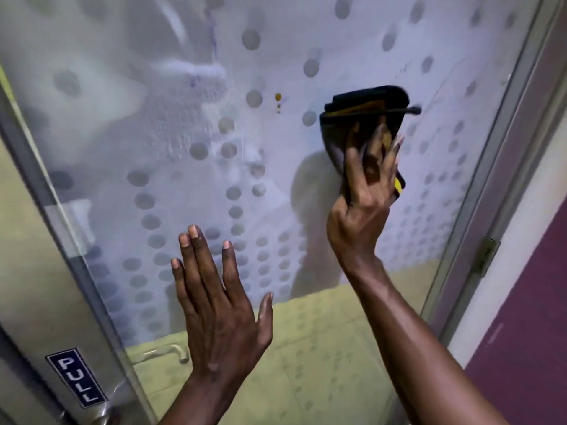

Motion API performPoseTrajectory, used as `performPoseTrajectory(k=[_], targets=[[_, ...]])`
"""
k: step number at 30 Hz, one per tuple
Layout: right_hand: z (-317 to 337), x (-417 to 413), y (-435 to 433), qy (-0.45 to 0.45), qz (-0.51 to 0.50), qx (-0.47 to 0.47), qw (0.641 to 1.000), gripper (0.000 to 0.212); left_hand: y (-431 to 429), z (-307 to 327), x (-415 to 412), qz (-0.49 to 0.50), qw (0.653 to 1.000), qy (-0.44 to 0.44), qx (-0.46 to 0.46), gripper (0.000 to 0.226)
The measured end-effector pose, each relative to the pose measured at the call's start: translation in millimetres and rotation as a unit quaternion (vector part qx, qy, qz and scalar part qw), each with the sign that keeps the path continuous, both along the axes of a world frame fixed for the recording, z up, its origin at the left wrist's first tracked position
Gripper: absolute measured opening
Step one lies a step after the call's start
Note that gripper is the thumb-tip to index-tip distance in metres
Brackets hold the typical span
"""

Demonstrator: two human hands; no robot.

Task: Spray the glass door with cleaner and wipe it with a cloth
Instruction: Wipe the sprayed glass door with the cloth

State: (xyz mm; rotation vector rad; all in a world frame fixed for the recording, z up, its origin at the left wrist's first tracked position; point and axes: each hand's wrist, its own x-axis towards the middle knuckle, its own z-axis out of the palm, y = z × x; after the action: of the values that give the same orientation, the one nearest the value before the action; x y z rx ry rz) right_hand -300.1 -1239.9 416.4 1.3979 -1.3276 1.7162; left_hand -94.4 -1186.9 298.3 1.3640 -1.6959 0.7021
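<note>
The glass door (190, 87) fills the view, frosted with rows of clear round dots and wet with droplets and foam streaks in its upper middle. My right hand (365, 191) presses a folded black and yellow cloth (365, 118) flat against the glass at the right of centre. My left hand (221, 305) lies flat on the lower glass, fingers spread, holding nothing. No spray bottle is in view.
A metal door frame (503, 154) runs down the right with a brass hinge (486, 256). At the left is the door's metal stile (46, 216) with a blue PULL sign (76, 377) and a handle (165, 352) behind the glass. A purple wall (527, 348) stands at the right.
</note>
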Motion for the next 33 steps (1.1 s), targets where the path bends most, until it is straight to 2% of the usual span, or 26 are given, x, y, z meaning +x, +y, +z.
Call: performPoseTrajectory(k=[4,7,9,13,16,18,21,24,26,28,31,33], targets=[[-87,-1,12,0.109,0.015,0.062,0.992,0.086,-2,11,-39,-0.032,0.999,-0.012,-0.011,0.117],[-131,-21,23,0.107,0.017,0.11,0.988,0.081,-8,19,-57,-0.049,0.998,-0.045,-0.002,0.12],[-120,-40,21,0.073,0.019,0.102,0.992,0.08,-11,20,-65,-0.041,0.997,-0.06,0.01,0.121],[-36,-69,3,-0.036,0.023,0.06,0.997,0.078,-16,16,-65,-0.025,0.998,-0.057,-0.002,0.121],[-6,-70,-5,-0.04,0.03,0.026,0.998,0.076,-15,15,-78,-0.02,0.999,-0.026,-0.003,0.117],[-22,-63,-1,0.015,0.027,0.03,0.999,0.082,-13,16,-95,-0.037,0.999,-0.011,0.0,0.113],[-84,-64,16,0.112,0.034,0.099,0.988,0.087,-12,17,-118,-0.061,0.998,-0.016,0.008,0.112],[-128,-81,30,0.083,0.018,0.144,0.986,0.07,-15,19,-127,-0.06,0.997,-0.037,0.02,0.116],[-118,-94,29,0.043,0.007,0.146,0.988,0.067,-18,18,-128,-0.048,0.997,-0.049,0.024,0.119],[-77,-105,21,-0.009,0.013,0.13,0.991,0.069,-21,16,-127,-0.04,0.997,-0.054,0.021,0.119],[-7,-110,1,-0.082,0.013,0.049,0.995,0.069,-23,14,-128,-0.035,0.998,-0.053,0.014,0.121],[12,-99,-7,-0.09,0.007,0.009,0.996,0.073,-22,13,-133,-0.035,0.998,-0.041,0.012,0.123]])
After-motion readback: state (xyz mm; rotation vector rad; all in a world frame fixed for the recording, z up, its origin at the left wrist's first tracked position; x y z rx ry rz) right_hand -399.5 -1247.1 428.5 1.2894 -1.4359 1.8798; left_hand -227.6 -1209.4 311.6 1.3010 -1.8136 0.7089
